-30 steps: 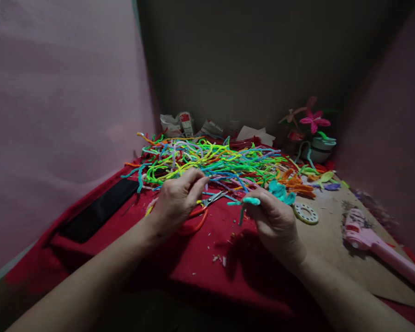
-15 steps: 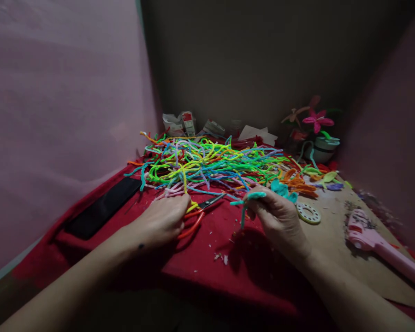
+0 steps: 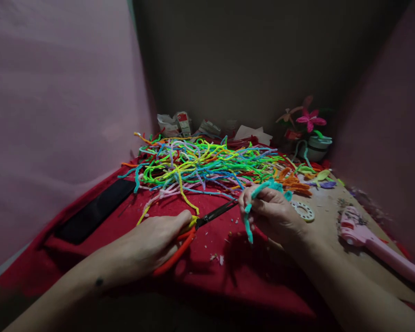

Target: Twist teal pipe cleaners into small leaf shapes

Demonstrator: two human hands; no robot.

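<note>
Scissors have come nearer, gripped by the left hand, blades seemingly within cutting reach of the turquoise stem the right hand pinches.

Left fingers and right fingers are bare; the left forearm bears a dark spot (small, roundish).

orange-handled scissors in left grip

scissors before stem pile | phone to left | pot behind, right | glue gun on board
</note>
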